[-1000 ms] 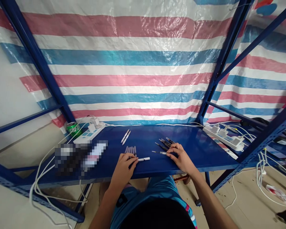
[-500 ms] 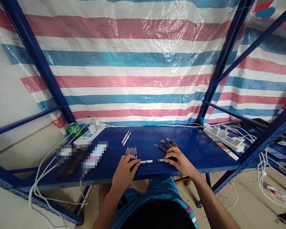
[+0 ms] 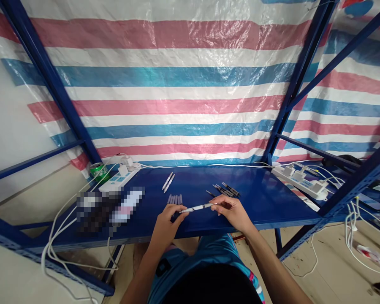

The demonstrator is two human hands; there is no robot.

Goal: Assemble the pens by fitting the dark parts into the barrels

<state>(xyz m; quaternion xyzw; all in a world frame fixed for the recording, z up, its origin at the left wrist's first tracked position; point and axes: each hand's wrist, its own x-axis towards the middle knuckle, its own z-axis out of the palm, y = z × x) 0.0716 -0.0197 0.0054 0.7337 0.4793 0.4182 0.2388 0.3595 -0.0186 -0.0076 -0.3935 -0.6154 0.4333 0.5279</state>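
A slim white pen [image 3: 196, 208] with dark markings spans my two hands just over the front edge of the desk. My left hand [image 3: 168, 223] is closed in a pinch on its left end, and my right hand [image 3: 232, 212] pinches its right end between thumb and fingers. Just beyond my left hand, several greyish-purple tubes [image 3: 175, 199] lie side by side. Past my right hand rests a loose bunch of dark, thin pen parts [image 3: 227, 189]. Two white pens [image 3: 168, 182] lie further back, left of centre. My fingertips cover both ends of the held pen.
On the blue desk [image 3: 256, 198], a white power strip [image 3: 118, 180] and a green can [image 3: 99, 172] stand at left, beside blurred items [image 3: 126, 207]. Another power strip [image 3: 299, 182] with plugs is at right. White cables hang off the left side. Blue posts frame a striped sheet [image 3: 183, 105].
My right hand has moved left, nearer my left hand, and the span between them is shorter. The pen's right end has risen, so it now tilts upward to the right.
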